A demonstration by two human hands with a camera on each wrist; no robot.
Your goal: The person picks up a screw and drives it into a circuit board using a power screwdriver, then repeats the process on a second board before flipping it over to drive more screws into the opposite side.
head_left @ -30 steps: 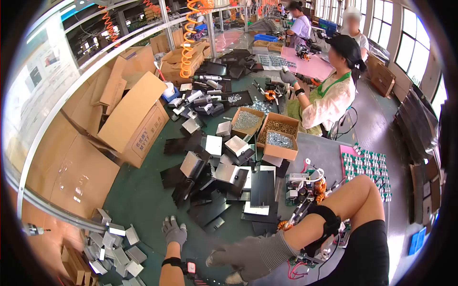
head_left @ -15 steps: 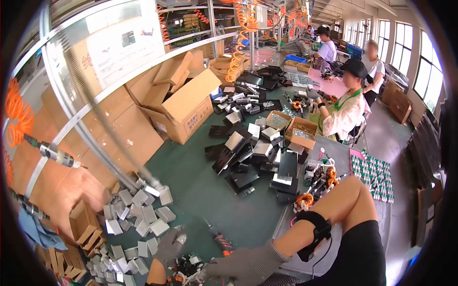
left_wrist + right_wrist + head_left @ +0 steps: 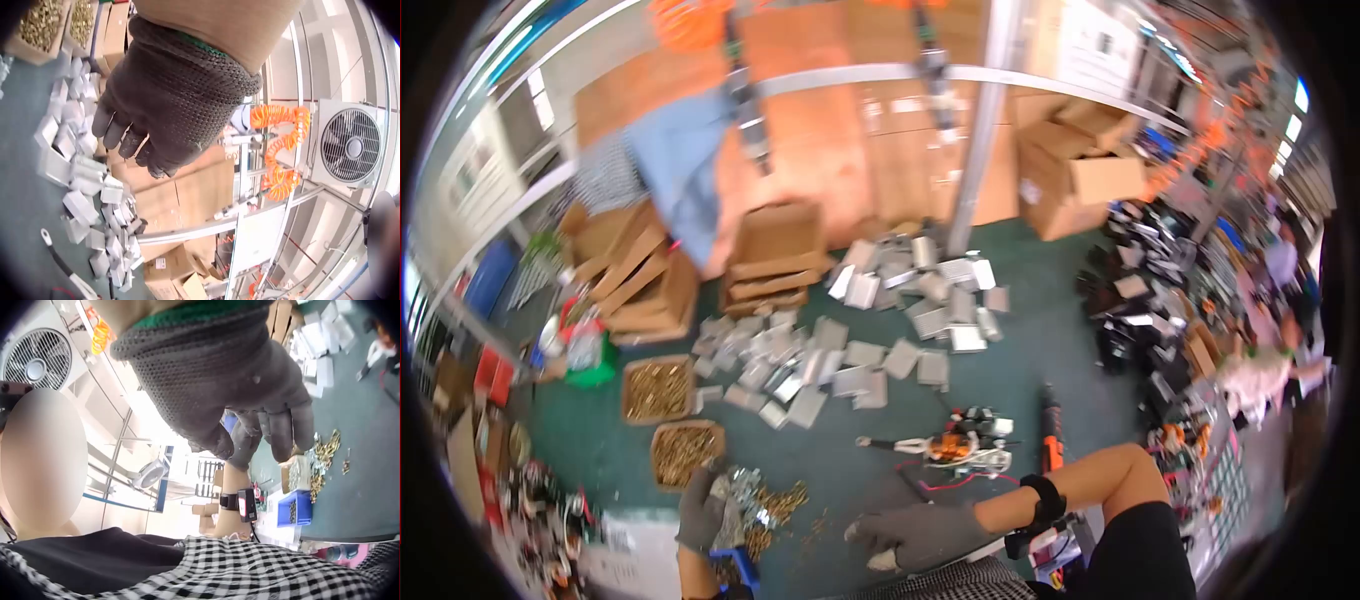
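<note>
My gloved left hand (image 3: 703, 512) reaches to a heap of loose silver screws (image 3: 745, 490) and brass screws (image 3: 785, 503), just in front of a carton of brass screws (image 3: 686, 453). Its fingers (image 3: 128, 140) extend loosely in the left wrist view, with nothing seen in them. My gloved right hand (image 3: 925, 535) hovers at the front of the bench, fingers loosely bent and holding nothing visible. Beyond it lies a circuit assembly (image 3: 960, 445) with an orange coil, cables and a lugged lead. An orange-and-black electric screwdriver (image 3: 1052, 430) stands to its right.
Silver heat sinks (image 3: 850, 375) spread over the middle of the bench. A second screw carton (image 3: 658, 388) and a blue bin (image 3: 738, 568) flank the left hand. Power drivers (image 3: 750, 125) hang overhead. Black metal parts (image 3: 1135, 330) pile up at right, near other people.
The head view has swung left. My left hand has moved from beside the heat sinks and circuit assembly to the loose screws; the right hand now sits apart from that assembly.
</note>
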